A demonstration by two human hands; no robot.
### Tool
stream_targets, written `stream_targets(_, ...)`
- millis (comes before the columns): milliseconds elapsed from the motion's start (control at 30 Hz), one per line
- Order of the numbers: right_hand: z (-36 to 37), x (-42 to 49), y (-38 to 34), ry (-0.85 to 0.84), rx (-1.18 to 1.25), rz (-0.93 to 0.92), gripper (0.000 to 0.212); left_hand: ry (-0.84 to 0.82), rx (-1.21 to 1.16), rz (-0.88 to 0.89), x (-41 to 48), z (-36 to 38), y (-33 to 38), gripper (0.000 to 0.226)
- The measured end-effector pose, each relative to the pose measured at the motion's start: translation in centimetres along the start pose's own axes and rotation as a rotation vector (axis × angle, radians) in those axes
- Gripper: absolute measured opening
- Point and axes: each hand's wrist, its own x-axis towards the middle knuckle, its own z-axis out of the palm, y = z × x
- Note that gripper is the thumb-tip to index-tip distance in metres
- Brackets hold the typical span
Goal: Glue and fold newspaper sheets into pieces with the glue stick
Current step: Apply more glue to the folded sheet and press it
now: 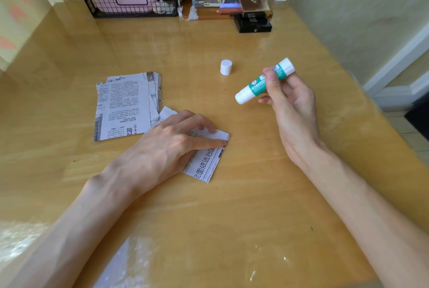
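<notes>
**Pressing down a glued fold (head view).** At the left of the worktop [232,213] lies the stack of cut newspaper sheets [123,106], fanned a little along its right edge. The far corner of the piece in hand appears to overlap the stack's near right corner. Just right of the stack, the left hand [167,146] lies flat on the folded newspaper piece [206,167], fingers straight and spread rather than curled. The index fingertip [220,142] bears on the flap close to the piece's right edge. Beyond and to the right, the white cap [226,67] stands upright by itself, well apart from both hands. At the right, the right hand [294,111] holds the uncapped glue stick [255,84] clear of the worktop. Its thumb and curled fingers grip the green barrel, and the lower end points down and left towards the piece. The step in hand is judged to be sealing the flap. It is best done by sliding the flat fingertips along the whole seam from one end to the other with even pressure. The flap's edge should stay square to the piece's edge, so that no corner lifts or skews before the glue takes. Meanwhile the stick's exposed end should not touch the paper or the worktop. Whether any glue has squeezed out at the seam cannot be told.
</notes>
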Motion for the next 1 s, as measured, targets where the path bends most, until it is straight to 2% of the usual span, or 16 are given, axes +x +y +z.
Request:
stream_targets(167,0.0,0.1,0.1,-0.015,0.052,0.045,0.025,0.001,0.043,-0.009,0.0,0.2,0.2,0.065)
stream_targets(267,-0.1,0.1,0.1,-0.037,0.069,0.065,0.028,0.015,0.055,-0.022,-0.1,0.2,0.4,0.050)
stream_targets(400,0.0,0.0,-0.2,-0.051,0.060,0.076,0.039,0.018,0.093,-0.084,-0.2,-0.2,0.5,0.042)
stream_targets(567,-0.2,-0.2,-0.4,-0.089,0.050,0.110,0.043,-0.013,0.045,-0.153,-0.3,-0.2,0.4,0.043)
stream_targets(700,-0.3,-0.1,-0.6,-0.148,0.172,0.222,0.033,-0.007,-0.016,-0.217,-0.3,-0.1,0.1,0.046)
stream_targets(1000,0.0,-0.3,-1.4,-0.209,0.314,0.353,0.040,-0.006,0.088,-0.228,-0.3,0.0,0.8,0.055)
